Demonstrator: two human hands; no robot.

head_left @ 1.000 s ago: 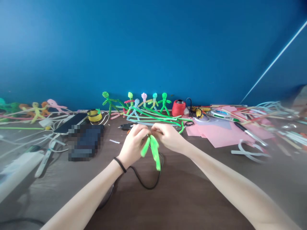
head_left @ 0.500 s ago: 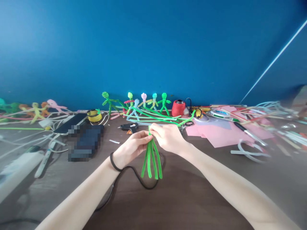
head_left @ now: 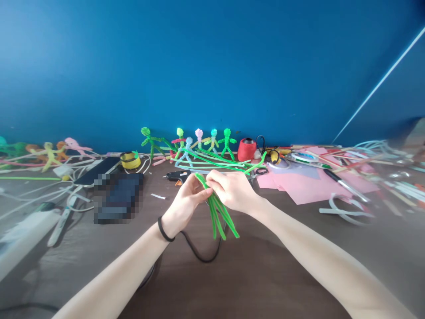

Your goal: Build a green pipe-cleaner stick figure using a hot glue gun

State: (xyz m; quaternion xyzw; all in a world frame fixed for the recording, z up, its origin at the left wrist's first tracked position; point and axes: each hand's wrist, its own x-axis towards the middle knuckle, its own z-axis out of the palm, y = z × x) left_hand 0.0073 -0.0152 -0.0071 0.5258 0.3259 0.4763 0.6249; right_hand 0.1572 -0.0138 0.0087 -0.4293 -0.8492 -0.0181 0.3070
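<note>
Working from afar, I take the glue gun [head_left: 177,176] on the dark table [head_left: 265,274] as my landmark. The bundle of green pipe cleaners [head_left: 219,212] is nearer me than the gun and to its right, held up between both hands. My left hand [head_left: 186,199] has its grip narrowed on the upper part, thumb pressed against it, seemingly to steady it. My right hand [head_left: 232,190] curls tightly onto the bundle just beside that thumb; I cannot tell exactly what its fingertips pinch. Gripped near the top, the strands hang with their lower ends spread, probably so the joined part stays firm. Beyond the gun, small figures [head_left: 227,141] stand near the blue wall [head_left: 212,66], perhaps to clear working room. Loose strands [head_left: 219,160] lie to the gun's right, likely for easy reach.
</note>
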